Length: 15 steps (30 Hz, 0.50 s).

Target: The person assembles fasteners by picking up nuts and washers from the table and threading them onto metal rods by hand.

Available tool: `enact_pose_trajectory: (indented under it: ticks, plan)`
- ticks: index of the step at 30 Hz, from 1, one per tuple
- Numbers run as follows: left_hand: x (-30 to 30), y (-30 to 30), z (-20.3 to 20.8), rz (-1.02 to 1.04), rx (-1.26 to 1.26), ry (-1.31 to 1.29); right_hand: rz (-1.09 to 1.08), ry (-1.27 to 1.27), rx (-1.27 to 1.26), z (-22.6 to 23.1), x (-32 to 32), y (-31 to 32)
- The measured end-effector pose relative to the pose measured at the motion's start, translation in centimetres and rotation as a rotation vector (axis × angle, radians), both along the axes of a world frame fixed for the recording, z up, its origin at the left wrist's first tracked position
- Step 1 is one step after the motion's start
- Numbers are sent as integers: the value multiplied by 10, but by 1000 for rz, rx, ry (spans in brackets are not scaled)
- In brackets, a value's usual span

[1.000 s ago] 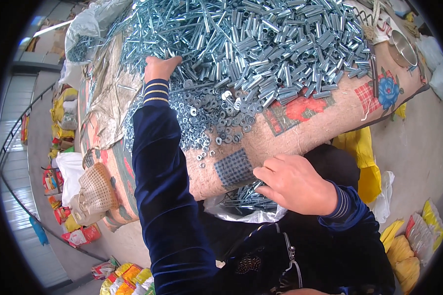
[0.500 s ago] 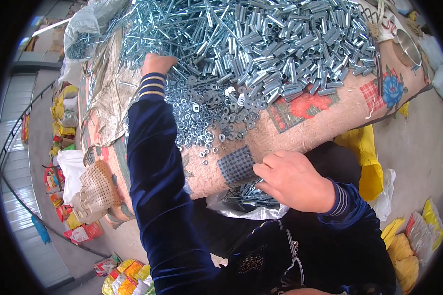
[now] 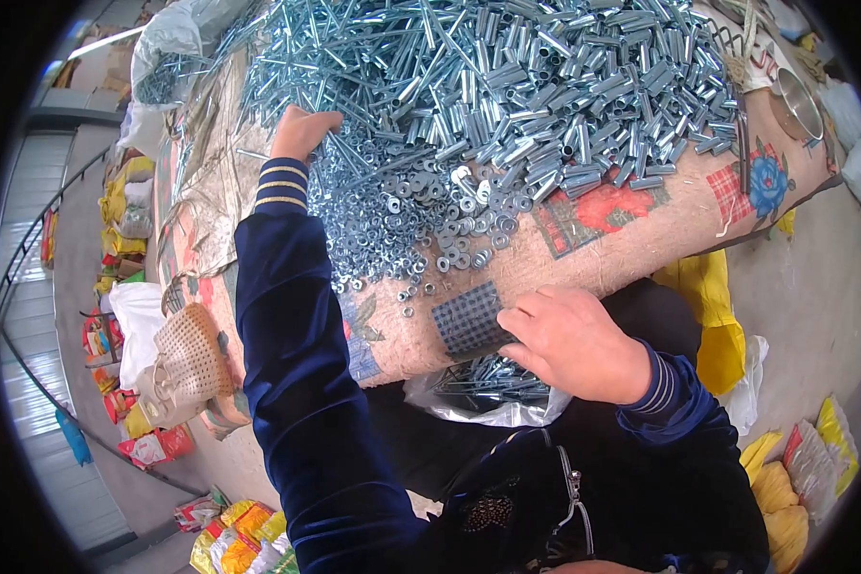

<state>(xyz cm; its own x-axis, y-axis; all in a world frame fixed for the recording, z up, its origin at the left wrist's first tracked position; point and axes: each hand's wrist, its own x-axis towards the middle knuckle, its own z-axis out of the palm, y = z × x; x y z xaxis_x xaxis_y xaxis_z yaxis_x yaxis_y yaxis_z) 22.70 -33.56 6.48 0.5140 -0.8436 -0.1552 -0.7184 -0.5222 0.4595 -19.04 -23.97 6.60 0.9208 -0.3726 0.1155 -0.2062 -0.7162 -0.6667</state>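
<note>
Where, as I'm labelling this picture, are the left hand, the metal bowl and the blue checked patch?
Left hand (image 3: 303, 132): head view, back of the hand.
Metal bowl (image 3: 797, 103): head view, inner wall.
Blue checked patch (image 3: 469, 319): head view, middle of the patch.

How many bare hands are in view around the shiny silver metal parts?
2: the bare left hand at the heap of thin silver metal rods, and the bare right hand by the open clear plastic bag. The left fingers are partly hidden.

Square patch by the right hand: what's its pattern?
The patch is blue-and-black checked, best seen in the head view.
</note>
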Motion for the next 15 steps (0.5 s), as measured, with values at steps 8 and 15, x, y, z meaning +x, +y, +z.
enact_pose_trajectory:
  ticks: [8, 15]
  plan:
    - [13, 74, 45, 331, -769, 553, 2, 1, -12, -10, 10, 8]
    - [-14, 166, 69, 392, -1015, 755, -105, -143, 4, -18, 43, 14]
